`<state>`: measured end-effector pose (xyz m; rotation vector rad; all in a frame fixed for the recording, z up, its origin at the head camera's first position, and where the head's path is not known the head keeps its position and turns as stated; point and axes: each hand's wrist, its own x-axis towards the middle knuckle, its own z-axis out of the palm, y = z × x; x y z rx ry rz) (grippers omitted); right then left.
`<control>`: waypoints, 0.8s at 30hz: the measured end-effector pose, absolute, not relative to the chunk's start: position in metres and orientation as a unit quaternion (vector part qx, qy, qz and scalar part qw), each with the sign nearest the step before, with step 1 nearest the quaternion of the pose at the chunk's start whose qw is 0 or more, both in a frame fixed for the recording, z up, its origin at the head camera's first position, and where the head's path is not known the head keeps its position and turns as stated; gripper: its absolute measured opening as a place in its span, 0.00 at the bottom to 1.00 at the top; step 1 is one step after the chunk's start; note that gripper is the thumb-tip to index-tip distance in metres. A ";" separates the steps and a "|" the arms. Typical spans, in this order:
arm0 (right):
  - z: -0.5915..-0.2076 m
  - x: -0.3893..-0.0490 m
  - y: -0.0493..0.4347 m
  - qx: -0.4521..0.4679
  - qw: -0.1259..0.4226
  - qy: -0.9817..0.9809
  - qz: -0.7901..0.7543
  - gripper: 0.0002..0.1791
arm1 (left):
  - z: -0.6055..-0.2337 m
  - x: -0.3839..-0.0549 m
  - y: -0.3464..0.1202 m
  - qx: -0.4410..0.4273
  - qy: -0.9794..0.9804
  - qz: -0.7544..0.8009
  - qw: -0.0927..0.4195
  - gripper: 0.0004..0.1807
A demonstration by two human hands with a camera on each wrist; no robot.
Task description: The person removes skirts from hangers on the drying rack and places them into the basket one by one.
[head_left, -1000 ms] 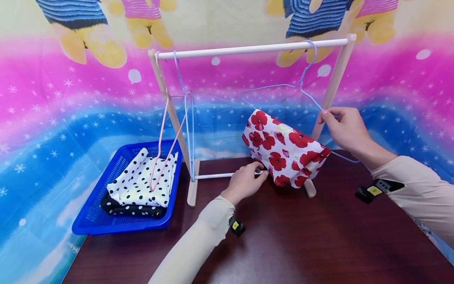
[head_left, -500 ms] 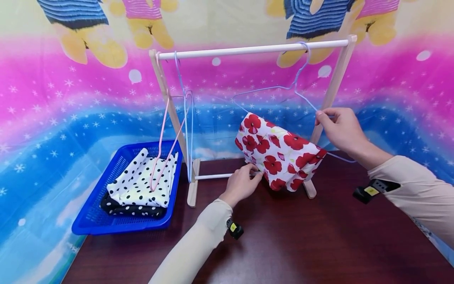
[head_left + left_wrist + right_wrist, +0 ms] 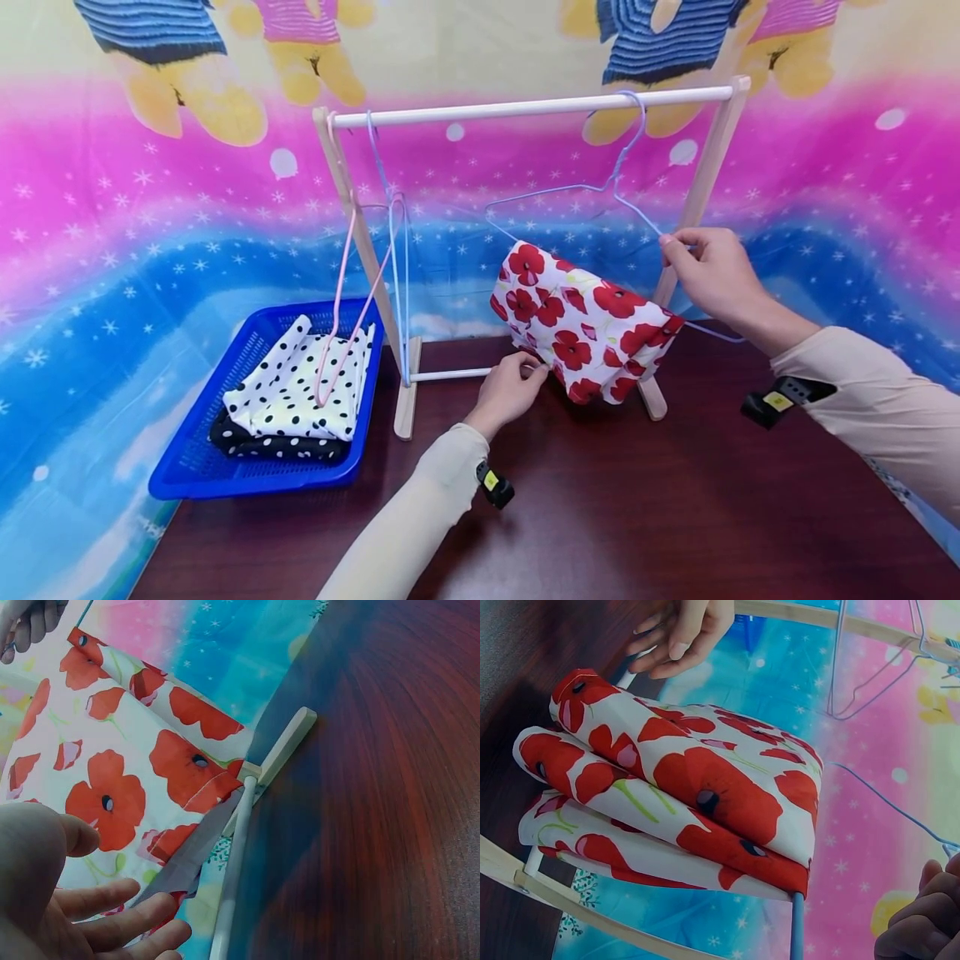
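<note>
A white cloth with red poppies hangs folded over a light-blue wire hanger, whose hook is on the rack's top bar. Thumb and fingers of my right hand pinch the hanger's right shoulder, above the cloth. My left hand is at the cloth's lower left edge, in front of the low bar. Its fingers are loosely extended in the left wrist view, with no grip on the cloth. Whether they touch it, I cannot tell. The cloth's folds show from the side in the right wrist view.
The wooden rack stands on a dark red table. At its left end hang a pink hanger and a light-blue hanger. A blue basket holds white and black polka-dot cloths.
My right hand has moved left, sliding the hanger and poppy cloth left along the bar. My left hand has shifted slightly left too.
</note>
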<state>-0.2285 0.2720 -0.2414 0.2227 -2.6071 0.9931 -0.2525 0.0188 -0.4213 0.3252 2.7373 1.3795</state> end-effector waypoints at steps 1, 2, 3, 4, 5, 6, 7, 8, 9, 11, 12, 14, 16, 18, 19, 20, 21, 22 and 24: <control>-0.241 -0.229 0.271 0.079 0.171 -0.917 0.351 0.26 | -0.422 -0.253 0.019 0.103 0.887 0.449 0.032 0.12; -0.241 -0.229 0.271 0.079 0.171 -0.917 0.351 0.26 | -0.423 -0.253 0.018 0.102 0.885 0.452 0.033 0.12; -0.241 -0.229 0.270 0.078 0.170 -0.917 0.351 0.26 | -0.423 -0.253 0.018 0.100 0.884 0.455 0.034 0.12; -0.241 -0.229 0.270 0.078 0.170 -0.918 0.351 0.26 | -0.424 -0.254 0.018 0.099 0.883 0.457 0.035 0.12; -0.240 -0.229 0.269 0.078 0.170 -0.918 0.350 0.26 | -0.424 -0.254 0.018 0.097 0.882 0.460 0.035 0.12; -0.240 -0.229 0.269 0.079 0.170 -0.918 0.349 0.26 | -0.424 -0.254 0.018 0.096 0.881 0.462 0.035 0.12; -0.240 -0.229 0.268 0.079 0.171 -0.918 0.349 0.27 | -0.424 -0.254 0.018 0.094 0.880 0.464 0.035 0.12; -0.240 -0.229 0.268 0.080 0.172 -0.918 0.347 0.27 | -0.425 -0.254 0.018 0.092 0.879 0.466 0.035 0.12; -0.240 -0.229 0.268 0.081 0.173 -0.919 0.346 0.27 | -0.425 -0.255 0.018 0.091 0.879 0.467 0.036 0.12; -0.240 -0.230 0.267 0.084 0.176 -0.918 0.344 0.27 | -0.425 -0.255 0.018 0.088 0.878 0.470 0.036 0.12; -0.240 -0.230 0.267 0.084 0.178 -0.919 0.343 0.27 | -0.425 -0.255 0.019 0.087 0.878 0.470 0.036 0.12; -0.240 -0.231 0.267 0.085 0.180 -0.919 0.341 0.27 | -0.426 -0.255 0.019 0.086 0.878 0.470 0.035 0.12; -0.240 -0.231 0.267 0.085 0.182 -0.919 0.339 0.27 | -0.426 -0.255 0.019 0.085 0.877 0.471 0.036 0.12; -0.241 -0.232 0.266 0.085 0.184 -0.919 0.339 0.27 | -0.426 -0.254 0.020 0.084 0.877 0.471 0.039 0.12; -0.241 -0.232 0.266 0.085 0.186 -0.918 0.339 0.27 | -0.427 -0.254 0.020 0.082 0.877 0.472 0.041 0.12; -0.241 -0.233 0.266 0.085 0.187 -0.918 0.340 0.27 | -0.427 -0.254 0.020 0.080 0.877 0.473 0.043 0.12; -0.242 -0.234 0.265 0.086 0.187 -0.917 0.342 0.27 | -0.428 -0.254 0.020 0.079 0.877 0.473 0.044 0.12; -0.242 -0.234 0.265 0.086 0.187 -0.916 0.343 0.27 | -0.429 -0.254 0.020 0.077 0.877 0.473 0.044 0.12; -0.243 -0.235 0.263 0.088 0.188 -0.915 0.345 0.27 | -0.431 -0.255 0.020 0.073 0.876 0.474 0.042 0.13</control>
